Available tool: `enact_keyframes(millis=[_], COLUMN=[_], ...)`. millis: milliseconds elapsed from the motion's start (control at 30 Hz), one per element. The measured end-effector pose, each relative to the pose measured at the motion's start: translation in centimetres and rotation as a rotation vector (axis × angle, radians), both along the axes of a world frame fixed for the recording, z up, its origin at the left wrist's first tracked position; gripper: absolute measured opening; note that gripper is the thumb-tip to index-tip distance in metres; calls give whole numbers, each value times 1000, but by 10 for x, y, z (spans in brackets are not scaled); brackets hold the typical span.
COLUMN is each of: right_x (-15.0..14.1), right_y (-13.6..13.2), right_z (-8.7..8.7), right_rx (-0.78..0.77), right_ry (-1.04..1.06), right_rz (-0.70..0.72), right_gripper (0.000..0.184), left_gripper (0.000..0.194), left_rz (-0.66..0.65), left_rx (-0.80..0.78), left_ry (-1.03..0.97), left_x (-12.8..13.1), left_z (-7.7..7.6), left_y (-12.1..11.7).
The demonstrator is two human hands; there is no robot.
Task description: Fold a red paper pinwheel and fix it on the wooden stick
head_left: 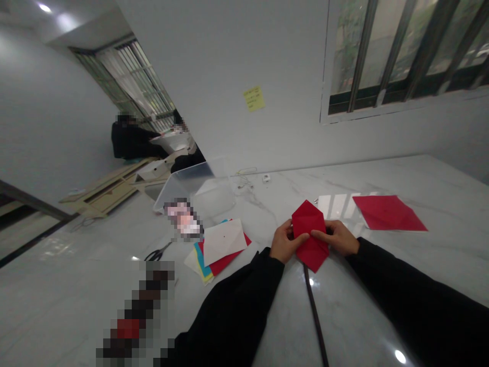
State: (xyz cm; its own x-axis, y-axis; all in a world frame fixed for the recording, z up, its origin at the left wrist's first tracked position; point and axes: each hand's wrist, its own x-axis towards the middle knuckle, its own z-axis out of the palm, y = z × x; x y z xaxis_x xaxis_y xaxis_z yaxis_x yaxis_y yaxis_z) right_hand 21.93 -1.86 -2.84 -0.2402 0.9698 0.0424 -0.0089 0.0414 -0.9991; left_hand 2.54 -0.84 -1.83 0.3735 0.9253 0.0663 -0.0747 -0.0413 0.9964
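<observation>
The left hand point(286, 242) and the right hand point(341, 238) hold together one folded red paper point(308, 221), each from its own side. Both thumbs lie flat on the front of the paper, their tips near each other at the middle. The other fingers are bent around the side edges and partly hidden behind, so each hand is closed to a narrow pinch with the paper inside it. The paper has a pointed top and a pointed bottom, and creases are visible on it. It is above the white marble-patterned table point(344, 298); whether it touches the surface, I cannot tell. A dark narrow strip point(316, 316) runs from near its lower point toward the person.

To the right, well apart from the hands, lies a second red sheet point(389, 213). To the left there is a pile of coloured papers point(225, 242) with a white sheet on top, and farther left, scissors point(153, 255). Behind the pile stands a clear plastic bin point(214, 196).
</observation>
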Motion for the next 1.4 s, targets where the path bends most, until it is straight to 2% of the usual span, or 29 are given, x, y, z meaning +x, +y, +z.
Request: enact_keyframes(millis=[100, 200, 300, 367, 433, 533, 600, 700, 900, 1033, 1133, 1200, 1333, 1400], right_x=[3, 5, 5, 4, 3, -1, -4, -7, -9, -9, -9, -9, -10, -10], right_y=[5, 11, 13, 12, 11, 8, 6, 3, -1, -1, -2, -2, -3, -4], right_z=[-3, -7, -11, -12, -12, -9, -7, -3, 0, 0, -1, -1, -1, 0], right_rx=[-50, -98, -120, -118, -116, -115, -115, -102, -40, -36, -34, -26, -12, 1], right_ry=[77, 196, 271, 269, 244, 224, 244, 253, 109, 65, 45, 34, 13, 7], right_rz=[-158, -307, -332, -326, -333, -349, -360, -350, -204, -155, -140, -132, -118, -93], right_gripper=[39, 37, 35, 35, 35, 37, 38, 39, 44, 46, 45, 45, 43, 42], left_gripper=[53, 66, 73, 68, 52, 21, 12, 15, 15, 17, 14, 21, 70, 88], left_rz=[47, 33, -35, -50, -31, 32, 82, 158, 178, 236, 230, 224, 171, 144], left_rx=[98, 352, 598, 671, 692, 646, 579, 506, 514, 429, 371, 343, 203, 123], left_ry=[85, 247, 362, 394, 390, 302, 234, 192, 226, 168, 193, 175, 10, -62], left_x=[-6, -12, -13, -11, -7, -1, 2, 4, 2, 5, 7, 9, 10, 10], left_z=[1, 3, 6, 6, 6, 6, 6, 7, 7, 7, 7, 7, 6, 5], left_y=[4, 6, 4, 1, -3, -7, -9, -11, -10, -12, -15, -16, -16, -15])
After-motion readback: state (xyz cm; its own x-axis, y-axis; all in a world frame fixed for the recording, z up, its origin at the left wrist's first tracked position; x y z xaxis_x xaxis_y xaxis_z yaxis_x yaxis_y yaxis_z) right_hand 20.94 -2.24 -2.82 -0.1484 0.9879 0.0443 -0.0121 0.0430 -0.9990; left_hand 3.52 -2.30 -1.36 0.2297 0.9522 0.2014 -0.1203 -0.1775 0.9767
